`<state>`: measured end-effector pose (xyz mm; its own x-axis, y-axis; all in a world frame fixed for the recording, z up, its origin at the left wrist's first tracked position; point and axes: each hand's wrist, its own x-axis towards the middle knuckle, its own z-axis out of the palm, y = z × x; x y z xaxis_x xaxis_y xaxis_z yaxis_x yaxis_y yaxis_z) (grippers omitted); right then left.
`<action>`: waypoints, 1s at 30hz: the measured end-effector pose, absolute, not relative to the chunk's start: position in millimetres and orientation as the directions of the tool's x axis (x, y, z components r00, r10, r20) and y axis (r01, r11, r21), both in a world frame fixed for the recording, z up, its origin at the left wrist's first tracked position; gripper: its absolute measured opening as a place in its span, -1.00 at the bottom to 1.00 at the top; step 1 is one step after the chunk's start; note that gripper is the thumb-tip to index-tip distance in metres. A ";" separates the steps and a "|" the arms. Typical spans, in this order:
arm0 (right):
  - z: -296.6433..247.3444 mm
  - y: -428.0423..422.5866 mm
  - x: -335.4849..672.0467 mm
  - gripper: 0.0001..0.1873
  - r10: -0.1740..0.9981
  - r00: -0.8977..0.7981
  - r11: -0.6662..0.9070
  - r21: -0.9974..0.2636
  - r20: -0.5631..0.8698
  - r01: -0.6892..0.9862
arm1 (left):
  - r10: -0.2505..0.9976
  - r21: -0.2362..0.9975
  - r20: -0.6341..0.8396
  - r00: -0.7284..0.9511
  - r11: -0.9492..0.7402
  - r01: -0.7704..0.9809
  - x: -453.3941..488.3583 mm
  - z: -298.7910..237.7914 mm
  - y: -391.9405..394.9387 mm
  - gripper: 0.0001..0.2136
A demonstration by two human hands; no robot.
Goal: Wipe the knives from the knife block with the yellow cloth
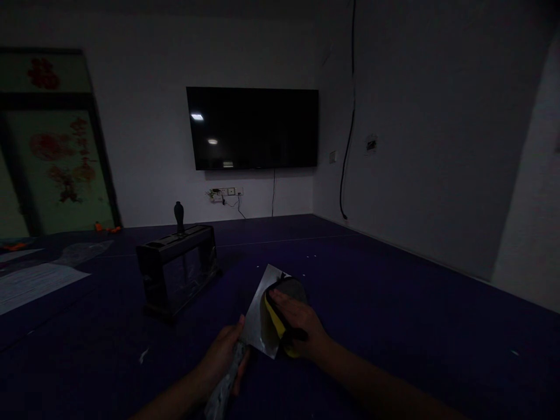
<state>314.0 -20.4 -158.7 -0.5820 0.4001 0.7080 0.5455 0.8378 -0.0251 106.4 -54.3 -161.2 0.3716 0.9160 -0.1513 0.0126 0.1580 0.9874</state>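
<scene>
Yellow sponge [275,319] under right hand [301,324] lies on flat steel blade [258,318].

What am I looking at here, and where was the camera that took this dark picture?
There is no machine here. These are a person's two bare hands, filmed by a single camera worn on the head that looks forward and down.

The left hand grips the handle of a broad-bladed cleaver. The right hand presses a sponge, yellow with a dark side, against the blade.

Beneath the hands is a dark purple surface. Further off to the left on it stands a dark knife rack with one handle sticking up. Pale sheets lie at the far left. A black television hangs on the back wall. The room is dim, so finer details cannot be made out.
</scene>
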 end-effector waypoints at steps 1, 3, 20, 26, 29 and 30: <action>-158.4 -20.3 314.4 -0.30 0.388 -0.594 0.840 -0.006 0.705 0.542 | 0.919 0.987 -0.152 0.364 0.161 0.004 106.8 -161.1 -54.9 -0.28; -158.1 -20.3 314.2 -0.33 0.346 -0.635 0.852 0.052 0.691 0.521 | 0.925 0.986 -0.157 0.347 0.165 0.006 107.7 -159.9 -56.6 -0.29; -163.4 -24.0 304.6 -0.53 0.186 -0.701 0.866 0.222 0.689 0.449 | 0.948 0.992 -0.118 0.295 0.128 -0.014 108.4 -156.4 -61.9 -0.33; -163.4 -16.3 315.8 -0.34 0.355 -0.510 0.864 -0.067 0.784 0.499 | 0.916 0.990 -0.138 0.375 0.142 0.018 107.5 -155.2 -60.7 -0.33; -166.7 -12.2 318.2 -0.33 0.428 -0.374 0.827 -0.190 0.822 0.529 | 0.898 0.989 -0.149 0.415 0.142 0.048 107.7 -151.3 -63.0 -0.30; -167.6 -11.4 318.4 -0.33 0.443 -0.339 0.817 -0.218 0.830 0.534 | 0.896 0.989 -0.148 0.419 0.139 0.052 107.8 -150.3 -63.7 -0.30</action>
